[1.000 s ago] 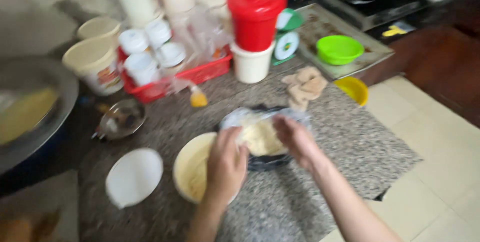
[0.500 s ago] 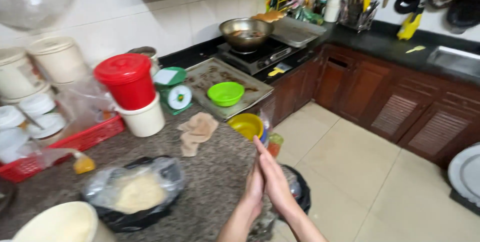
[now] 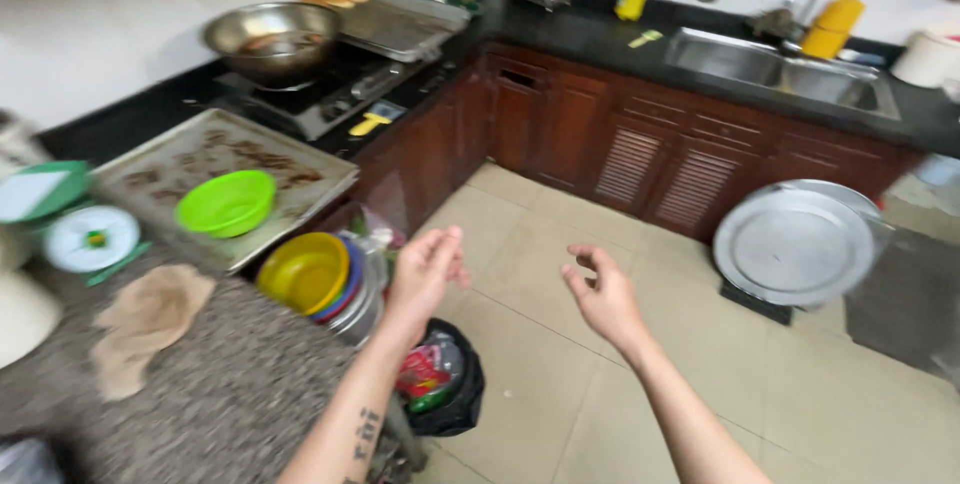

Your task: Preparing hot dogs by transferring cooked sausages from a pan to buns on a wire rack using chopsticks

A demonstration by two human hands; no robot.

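Hands parted since before | left hand (image 3: 425, 274), right hand (image 3: 600, 294) empty | glossy tiled floor (image 3: 520, 244)

Red-green wrappers (image 3: 428, 376) in black bin bag (image 3: 462, 396)

Both bare forearms stretched forward, mid-air. Left hand (image 3: 425, 269) open, fingers loosely together, palm facing right. Right hand (image 3: 603, 294) nearby, fingers curled slightly, relaxed. Both empty, not touching.

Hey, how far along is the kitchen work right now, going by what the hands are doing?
Both hands are empty: the left hand hovers open beside the yellow bowl, and the right hand hangs over the floor tiles. The tray with the green bowl sits untouched. The pan rests on the stove.
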